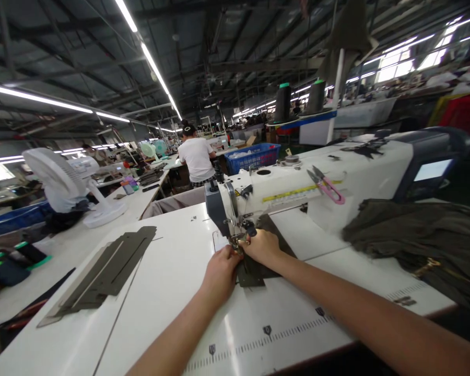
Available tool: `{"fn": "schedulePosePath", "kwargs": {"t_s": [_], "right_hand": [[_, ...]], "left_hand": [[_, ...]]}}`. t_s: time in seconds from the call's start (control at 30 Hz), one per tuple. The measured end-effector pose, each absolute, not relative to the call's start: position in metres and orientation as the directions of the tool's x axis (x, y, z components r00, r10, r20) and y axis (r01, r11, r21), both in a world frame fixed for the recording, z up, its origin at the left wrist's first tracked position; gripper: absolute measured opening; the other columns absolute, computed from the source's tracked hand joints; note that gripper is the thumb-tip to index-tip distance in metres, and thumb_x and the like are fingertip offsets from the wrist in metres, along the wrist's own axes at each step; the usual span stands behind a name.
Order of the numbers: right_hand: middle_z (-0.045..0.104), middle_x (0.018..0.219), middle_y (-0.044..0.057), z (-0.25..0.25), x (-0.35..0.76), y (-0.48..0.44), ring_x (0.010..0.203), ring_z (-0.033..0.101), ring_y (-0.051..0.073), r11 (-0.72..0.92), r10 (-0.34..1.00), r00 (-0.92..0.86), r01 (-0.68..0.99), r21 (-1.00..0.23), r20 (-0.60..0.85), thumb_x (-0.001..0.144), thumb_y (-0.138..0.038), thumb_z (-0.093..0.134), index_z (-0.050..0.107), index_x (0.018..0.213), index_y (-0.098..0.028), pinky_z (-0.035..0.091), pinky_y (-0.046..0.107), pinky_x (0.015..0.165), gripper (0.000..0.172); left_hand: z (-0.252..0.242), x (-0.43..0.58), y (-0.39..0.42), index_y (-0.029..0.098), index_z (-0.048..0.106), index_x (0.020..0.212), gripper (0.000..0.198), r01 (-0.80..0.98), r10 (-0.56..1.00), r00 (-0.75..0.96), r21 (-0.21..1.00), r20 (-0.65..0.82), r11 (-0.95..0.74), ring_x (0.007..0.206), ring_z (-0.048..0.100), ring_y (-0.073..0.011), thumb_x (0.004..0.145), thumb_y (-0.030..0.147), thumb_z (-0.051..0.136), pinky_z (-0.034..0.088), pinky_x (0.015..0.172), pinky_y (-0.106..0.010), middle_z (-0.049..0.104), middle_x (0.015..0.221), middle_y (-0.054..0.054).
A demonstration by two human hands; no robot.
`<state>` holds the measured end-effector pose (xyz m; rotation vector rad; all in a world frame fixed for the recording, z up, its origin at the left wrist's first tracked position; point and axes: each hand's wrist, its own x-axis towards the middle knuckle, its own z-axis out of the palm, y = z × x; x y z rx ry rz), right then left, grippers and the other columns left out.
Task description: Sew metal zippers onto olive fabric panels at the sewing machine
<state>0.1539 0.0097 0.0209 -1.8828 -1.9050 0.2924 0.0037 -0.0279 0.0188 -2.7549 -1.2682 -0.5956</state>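
A white sewing machine stands on a white table. A small dark fabric piece lies under its needle. My left hand is closed and pinches the near left edge of that piece. My right hand is also closed on the piece, right beside the presser foot. Both hands touch each other at the needle.
Dark cut strips lie stacked on the table at left. Pink thread snips rest on the machine arm. A heap of dark cloth sits at right. A white fan stands on the neighbouring table. A person in white sits ahead, near a blue basket.
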Motion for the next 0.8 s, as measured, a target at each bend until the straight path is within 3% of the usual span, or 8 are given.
{"fn": "schedulePosePath", "kwargs": {"t_s": [0.1,0.2,0.33,0.43,0.6,0.8], "right_hand": [[0.066,0.085,0.017,0.024,0.148,0.007,0.085,0.063,0.030,0.035,0.981,0.048,0.911,-0.412,0.190,0.083,-0.033,0.043,0.065,0.087,-0.010,0.045,0.038,0.071,0.032],[0.066,0.089,0.018,0.029,0.153,-0.007,0.089,0.061,0.028,0.144,0.969,-0.055,0.917,-0.371,0.241,0.086,-0.028,0.040,0.064,0.092,-0.008,0.046,0.038,0.076,0.032],[0.061,0.111,0.011,0.022,0.173,-0.043,0.106,0.053,0.023,0.514,0.847,-0.418,0.803,-0.301,0.329,0.080,-0.035,0.053,0.063,0.103,-0.014,0.039,0.034,0.093,0.033],[0.054,0.121,0.017,0.008,0.184,-0.065,0.114,0.048,0.026,0.750,0.647,-0.619,0.622,-0.226,0.444,0.076,-0.036,0.056,0.058,0.112,-0.005,0.036,0.038,0.100,0.048],[0.057,0.116,0.019,0.003,0.184,-0.069,0.111,0.051,0.027,0.787,0.598,-0.645,0.586,-0.193,0.476,0.079,-0.019,0.048,0.058,0.109,0.000,0.039,0.038,0.098,0.037],[0.059,0.111,0.021,0.008,0.182,-0.065,0.109,0.052,0.028,0.794,0.576,-0.620,0.579,-0.186,0.532,0.078,-0.015,0.047,0.059,0.105,0.003,0.041,0.038,0.097,0.035]], "left_hand": [[0.022,0.005,-0.029,0.018,0.062,0.099,0.035,0.744,0.722,0.591,0.103,0.360,-0.660,0.084,0.056,-0.0200,0.071,0.001,0.049,0.050,0.075,-0.033,0.056,0.093,-0.007],[0.024,0.005,-0.032,0.018,0.063,0.097,0.034,0.752,0.726,0.578,0.102,0.373,-0.651,0.081,0.058,-0.0199,0.071,0.001,0.049,0.050,0.076,-0.034,0.059,0.093,-0.007],[0.021,0.004,-0.040,0.015,0.062,0.099,0.032,0.765,0.736,0.537,0.131,0.413,-0.631,0.085,0.060,-0.0201,0.073,0.001,0.049,0.050,0.079,-0.034,0.064,0.097,-0.007],[0.015,0.003,-0.045,0.015,0.061,0.100,0.033,0.767,0.741,0.513,0.158,0.433,-0.622,0.092,0.060,-0.0189,0.073,-0.001,0.049,0.049,0.084,-0.033,0.065,0.101,-0.007],[0.011,0.003,-0.045,0.014,0.062,0.099,0.031,0.738,0.724,0.547,0.167,0.420,-0.654,0.094,0.059,-0.0197,0.073,0.000,0.051,0.049,0.085,-0.035,0.065,0.104,-0.007],[0.015,0.003,-0.040,0.013,0.062,0.098,0.033,0.718,0.689,0.598,0.110,0.408,-0.688,0.092,0.059,-0.0219,0.069,0.000,0.052,0.050,0.082,-0.037,0.064,0.103,-0.009]]}}
